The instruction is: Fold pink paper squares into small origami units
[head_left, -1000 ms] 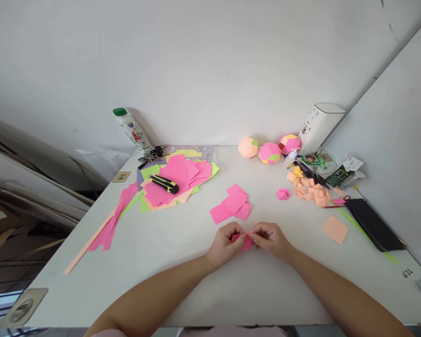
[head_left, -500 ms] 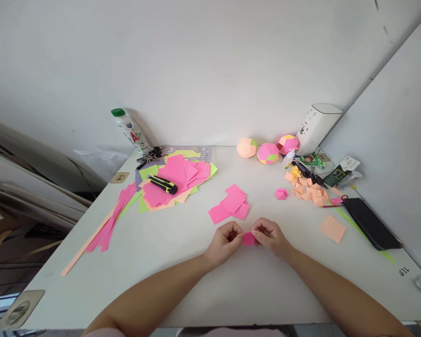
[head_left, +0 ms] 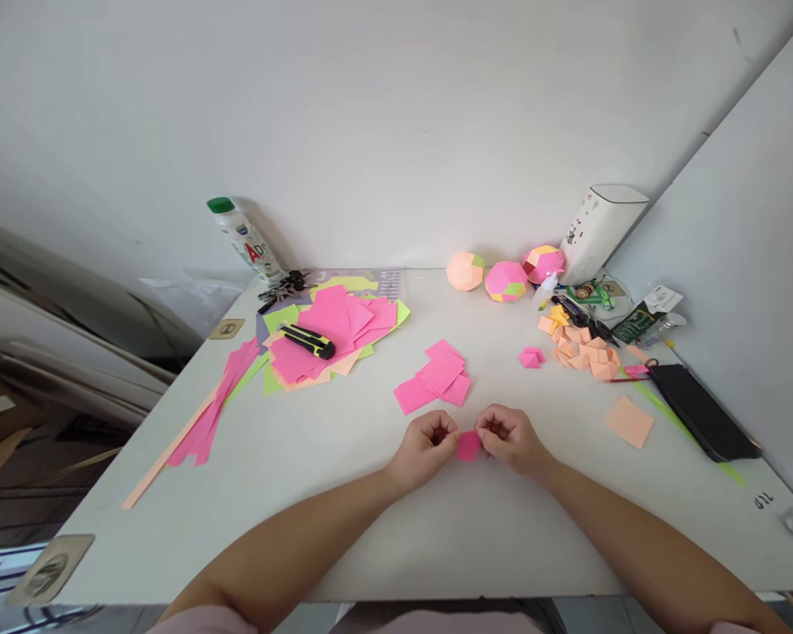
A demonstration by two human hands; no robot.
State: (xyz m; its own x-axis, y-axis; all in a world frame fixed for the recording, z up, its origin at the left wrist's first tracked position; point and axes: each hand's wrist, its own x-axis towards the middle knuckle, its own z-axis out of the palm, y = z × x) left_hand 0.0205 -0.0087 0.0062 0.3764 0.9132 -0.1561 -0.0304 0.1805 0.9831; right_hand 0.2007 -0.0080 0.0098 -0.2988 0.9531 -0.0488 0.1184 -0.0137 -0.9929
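A small pink piece of paper is held between my two hands, just above the table near its front. My left hand pinches its left edge, and my right hand pinches the right edge. Beyond the hands lie several pink paper squares, partly overlapping. To their right sits a folded pink paper piece. Farther right is a heap of folded peach paper pieces, and a flat peach square lies nearer to me.
Pink, green and peach sheets lie at left under a yellow-black utility knife. Paper strips are beside them. Paper balls stand by the wall, near a white box. A bottle and a black pouch flank the table.
The pink paper shows slightly more of its face between my fingers. Both hands keep their pinch in nearly the same place, and the whole view has shifted a little.
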